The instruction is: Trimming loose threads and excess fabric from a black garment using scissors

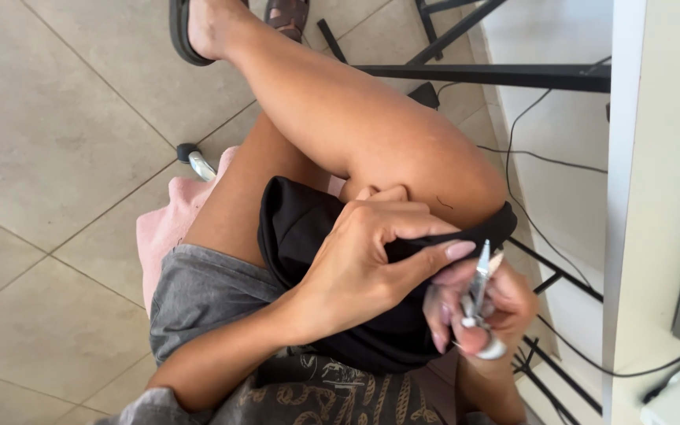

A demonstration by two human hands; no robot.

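A black piece of cloth [301, 228] lies over my crossed legs, draped across the thigh and knee. My left hand [364, 260] pinches a fold of that cloth between thumb and fingers, pulling it up. Just to the right, my right hand [482, 311] holds a pair of small silver scissors [478, 295] with fingers through the handles. The blades point upward, close to the pinched fold near the left thumb. Whether the blades touch the cloth cannot be told.
I sit on a pink-cushioned seat [163, 228] above a beige tiled floor [49, 157]. A white desk edge [622, 197] stands at the right, with black cables [545, 157] and black metal frame bars [497, 75] beneath it. Sandalled feet are at the top.
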